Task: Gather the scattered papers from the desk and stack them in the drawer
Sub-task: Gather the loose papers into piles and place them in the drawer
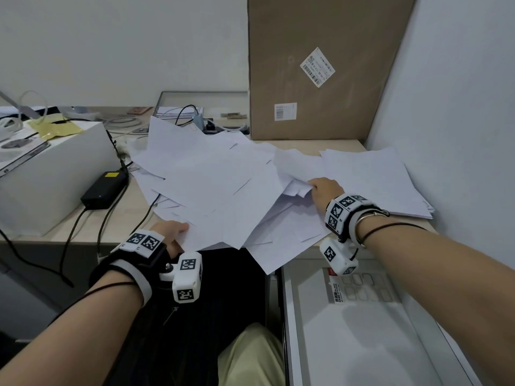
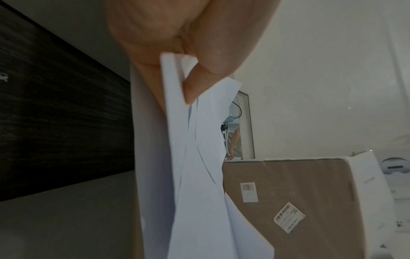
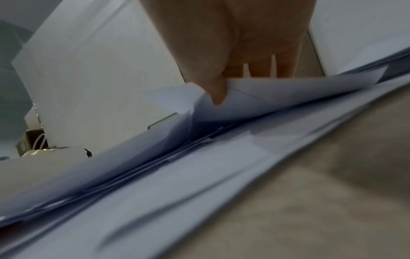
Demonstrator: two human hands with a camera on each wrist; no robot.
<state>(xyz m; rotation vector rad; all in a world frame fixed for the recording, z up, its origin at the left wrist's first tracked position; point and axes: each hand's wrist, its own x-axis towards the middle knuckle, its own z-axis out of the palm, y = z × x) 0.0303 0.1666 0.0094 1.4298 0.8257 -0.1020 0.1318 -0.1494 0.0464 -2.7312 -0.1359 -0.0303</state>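
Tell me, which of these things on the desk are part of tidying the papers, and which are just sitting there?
Part of the job:
scattered papers
neater paper pile
open drawer
left hand
right hand

Just lying about:
cardboard box
white box
black power adapter
cables

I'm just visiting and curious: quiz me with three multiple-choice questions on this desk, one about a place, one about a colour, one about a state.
1. Where is the cardboard box?
A. at the desk's back, against the wall
B. on the floor
C. in the drawer

2. What colour are the papers?
A. yellow
B. white
C. pink

3. What is the left hand doing?
A. hanging idle
B. pinching papers
C. holding a cable

Answers: 1 A, it stands upright behind the papers. 2 B, every sheet is white. 3 B, the left wrist view shows thumb and fingers clamping sheets.
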